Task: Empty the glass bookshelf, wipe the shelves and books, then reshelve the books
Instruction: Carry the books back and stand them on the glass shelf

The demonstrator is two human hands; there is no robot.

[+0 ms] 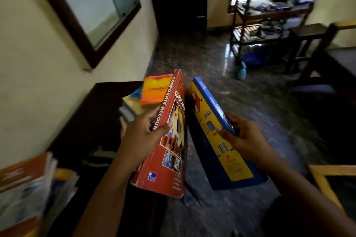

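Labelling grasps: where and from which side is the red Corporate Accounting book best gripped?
Probably round the spine near mid-length, coming from the left. The red book is tilted with its spine facing left and its fore-edge toward the blue book. The left hand grips it that way, thumb on the front cover.

Red book spine: the red book (169, 140) in your left hand (142, 136) reads "CORPORATE ACCOUN" in white capitals; your thumb covers what follows.
Red book cover: "CORPORAT" in white near the top, cut off at the edge; the small logo at the bottom corner is too blurred to read.
Blue and yellow book: the blue and yellow book (204, 113) in your right hand (244, 136) carries a barcode; its lettering is illegible.
Orange book: the orange book (154, 90) just beyond your left hand has a dark title line, unreadable.
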